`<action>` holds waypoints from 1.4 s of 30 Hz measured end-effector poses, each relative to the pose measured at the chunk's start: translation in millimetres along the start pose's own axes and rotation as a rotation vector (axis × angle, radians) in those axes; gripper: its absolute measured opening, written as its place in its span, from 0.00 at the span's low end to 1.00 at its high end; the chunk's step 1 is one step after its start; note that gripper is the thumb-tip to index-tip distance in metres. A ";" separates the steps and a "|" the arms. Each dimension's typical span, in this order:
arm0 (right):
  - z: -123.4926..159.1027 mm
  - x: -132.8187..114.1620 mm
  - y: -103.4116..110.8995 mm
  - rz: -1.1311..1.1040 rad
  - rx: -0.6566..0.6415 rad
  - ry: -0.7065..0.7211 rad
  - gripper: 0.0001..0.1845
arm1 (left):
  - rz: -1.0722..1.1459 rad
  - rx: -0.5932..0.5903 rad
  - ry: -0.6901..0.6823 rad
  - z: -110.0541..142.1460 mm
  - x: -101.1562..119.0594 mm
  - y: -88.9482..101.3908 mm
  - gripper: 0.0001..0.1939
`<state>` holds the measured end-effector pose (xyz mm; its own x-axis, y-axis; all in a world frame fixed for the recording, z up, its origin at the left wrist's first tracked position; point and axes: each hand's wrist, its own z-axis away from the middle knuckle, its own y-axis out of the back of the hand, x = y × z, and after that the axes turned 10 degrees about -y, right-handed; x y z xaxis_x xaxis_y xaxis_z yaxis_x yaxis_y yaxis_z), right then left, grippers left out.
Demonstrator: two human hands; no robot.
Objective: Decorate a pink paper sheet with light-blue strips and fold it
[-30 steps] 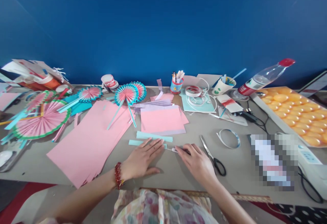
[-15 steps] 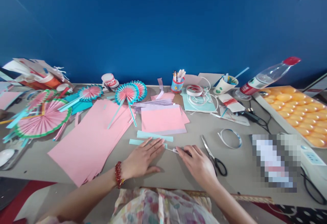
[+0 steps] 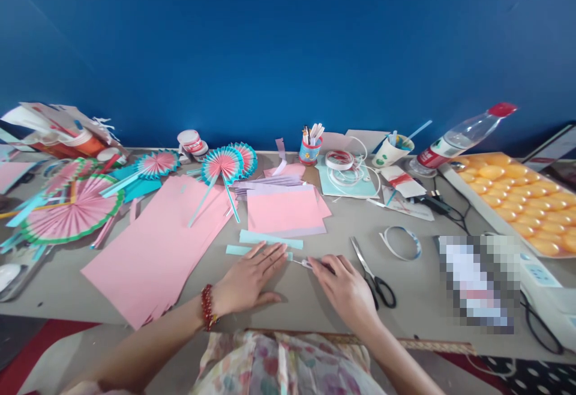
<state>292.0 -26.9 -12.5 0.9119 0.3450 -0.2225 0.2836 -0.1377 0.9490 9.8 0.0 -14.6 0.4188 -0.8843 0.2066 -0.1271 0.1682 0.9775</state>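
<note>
My left hand [image 3: 252, 278] lies flat with fingers stretched, pressing down a light blue paper strip [image 3: 236, 250]. The strip's right end shows just past my fingertips. A second light blue strip [image 3: 270, 239] lies just behind it. In the closed fingers of my right hand [image 3: 344, 287] is a slim tool with a thin metal tip [image 3: 297, 262] and a pale handle; its exact kind is unclear. The tip points left, close to the end of the strip; whether they touch I cannot tell. Black-handled scissors [image 3: 374, 278] rest right beside my right hand.
Pink sheets [image 3: 148, 245] spread at left, near folded paper fans [image 3: 222, 165]. More pink paper [image 3: 283, 210] lies behind the strips. A tape roll [image 3: 402, 244], a leaning bottle [image 3: 450, 146], a blurred-out object [image 3: 477, 284] and a tray of yellow bulges [image 3: 513, 197] stand at right.
The whole view has shifted slightly to the left. My hands, the strips and the pointed tool keep nearly the same places relative to one another.
</note>
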 end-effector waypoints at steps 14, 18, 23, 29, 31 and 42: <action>3.5 -2.8 -2.1 0.052 0.014 0.036 0.15 | -0.005 -0.014 0.002 -1.6 2.1 6.8 0.42; 4.5 -1.0 -4.8 0.090 0.007 0.048 0.16 | -0.007 -0.018 0.001 -1.4 1.7 6.8 0.43; 3.7 -5.2 -6.2 0.086 0.005 0.050 0.17 | -0.005 -0.006 -0.001 -1.5 1.6 5.2 0.43; 7.3 -6.8 -8.6 0.058 -0.003 0.054 0.16 | -0.010 -0.017 0.000 -1.4 1.8 5.1 0.43; 7.4 -8.3 -8.8 0.051 0.000 0.049 0.16 | -0.011 -0.013 -0.001 -1.2 1.5 4.7 0.43; 1.4 -20.3 -5.5 0.058 -0.010 0.028 0.16 | -0.002 0.030 0.012 3.4 -0.2 3.9 0.42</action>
<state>272.3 -34.5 -13.6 0.9181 0.3621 -0.1611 0.2276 -0.1489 0.9623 6.2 -0.7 -11.0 0.4297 -0.8794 0.2048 -0.1524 0.1529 0.9764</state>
